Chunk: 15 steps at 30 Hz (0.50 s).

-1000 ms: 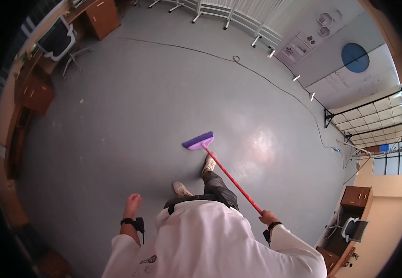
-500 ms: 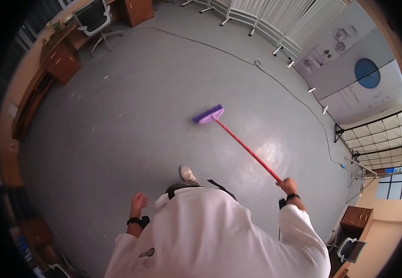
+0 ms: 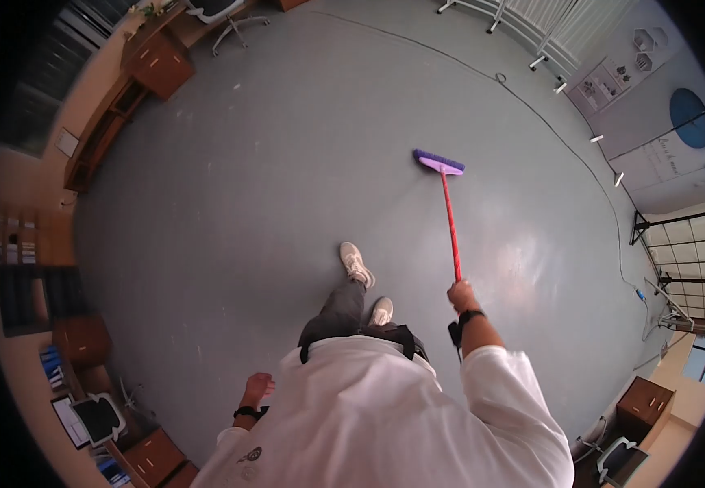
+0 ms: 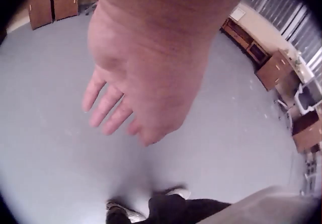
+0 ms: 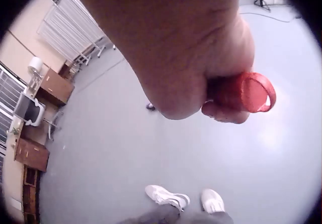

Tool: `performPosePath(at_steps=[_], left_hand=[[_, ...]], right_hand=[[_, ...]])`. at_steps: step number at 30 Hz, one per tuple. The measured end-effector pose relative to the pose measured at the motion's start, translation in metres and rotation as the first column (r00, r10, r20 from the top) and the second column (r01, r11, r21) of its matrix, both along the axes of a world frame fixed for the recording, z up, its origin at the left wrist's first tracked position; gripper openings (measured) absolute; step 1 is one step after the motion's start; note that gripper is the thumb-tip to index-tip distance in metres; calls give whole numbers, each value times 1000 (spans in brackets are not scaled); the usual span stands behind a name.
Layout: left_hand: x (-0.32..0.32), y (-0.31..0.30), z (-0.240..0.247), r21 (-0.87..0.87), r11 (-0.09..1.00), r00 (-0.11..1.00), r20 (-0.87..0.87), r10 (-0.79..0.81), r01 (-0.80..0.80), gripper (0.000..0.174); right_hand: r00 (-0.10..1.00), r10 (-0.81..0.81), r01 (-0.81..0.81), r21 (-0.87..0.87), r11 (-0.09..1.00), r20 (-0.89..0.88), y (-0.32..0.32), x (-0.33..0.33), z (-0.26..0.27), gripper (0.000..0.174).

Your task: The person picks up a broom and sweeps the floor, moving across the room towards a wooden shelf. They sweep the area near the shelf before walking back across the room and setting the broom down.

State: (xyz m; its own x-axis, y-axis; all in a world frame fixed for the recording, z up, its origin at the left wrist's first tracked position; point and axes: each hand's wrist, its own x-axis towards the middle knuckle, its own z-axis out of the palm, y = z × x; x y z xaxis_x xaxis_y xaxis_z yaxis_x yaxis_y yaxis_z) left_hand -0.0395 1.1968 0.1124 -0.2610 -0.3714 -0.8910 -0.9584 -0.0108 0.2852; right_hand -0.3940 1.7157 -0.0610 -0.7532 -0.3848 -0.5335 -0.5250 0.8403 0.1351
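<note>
A broom with a purple head [image 3: 442,163] and a red handle [image 3: 452,228] reaches forward from the person, its head at the grey floor. The right hand [image 3: 462,296] grips the handle near its top end. In the right wrist view the fingers of the right hand [image 5: 221,91] curl round the red handle end [image 5: 255,93], which has a loop. The left hand [image 3: 260,385] hangs at the person's left side, away from the broom. Its fingers hang relaxed and hold nothing in the left wrist view, where the left hand [image 4: 146,83] is large.
A dark cable [image 3: 548,122] lies across the floor [image 3: 247,203] at the far right. Wooden cabinets [image 3: 161,65] and a chair [image 3: 99,419] line the left side. White folding screens [image 3: 564,32] stand far off, a black grid rack [image 3: 694,244] at the right. A shoe [image 3: 354,262] is ahead.
The broom has swung to the right and its handle now points more nearly straight ahead, still in the right hand. The feet have stepped and the head view has turned left.
</note>
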Motion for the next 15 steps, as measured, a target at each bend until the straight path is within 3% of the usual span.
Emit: performPosePath(at_steps=[1,2,3,4,5,6,9,11,12,13,14,15], left_hand=[[8,5,8,6,1000,1000,9,2,-2,22],[14,9,17,8,989,989,23,-147,147,22],[18,12,21,11,956,955,33,-294,294,23],[19,9,18,15,956,955,31,-295,294,23],[19,5,13,41,985,982,78,-170,167,22],[18,0,6,60,998,991,129,-41,34,22],[-5,-21,-14,69,995,986,-151,-64,75,19],[-42,-29,-16,-37,984,962,-205,-179,175,22],[-40,-26,-15,-95,981,942,-277,-191,171,24],[-50,-23,-14,-160,974,910,-358,-210,161,26],[-68,-20,-4,-136,979,872,-447,-198,152,26],[-79,-17,5,-111,983,825,-534,-183,146,26]], right_hand=[[994,-96,95,-31,995,-51,13,47,-32,14],[922,-386,387,-161,908,39,37,102,-91,20],[906,-422,418,-212,883,26,31,140,-37,26],[842,-535,533,-280,798,76,36,183,-16,28],[785,-587,619,-237,749,196,38,217,16,30],[581,-746,808,-121,577,326,28,237,72,35],[402,-824,874,101,475,399,45,325,114,31],[301,-873,898,195,395,384,56,360,140,36],[308,-870,891,204,405,385,66,388,146,36],[260,-906,919,203,338,334,76,401,146,40],[205,-937,943,198,266,283,81,401,152,45],[229,-948,949,167,268,219,86,397,151,44]])
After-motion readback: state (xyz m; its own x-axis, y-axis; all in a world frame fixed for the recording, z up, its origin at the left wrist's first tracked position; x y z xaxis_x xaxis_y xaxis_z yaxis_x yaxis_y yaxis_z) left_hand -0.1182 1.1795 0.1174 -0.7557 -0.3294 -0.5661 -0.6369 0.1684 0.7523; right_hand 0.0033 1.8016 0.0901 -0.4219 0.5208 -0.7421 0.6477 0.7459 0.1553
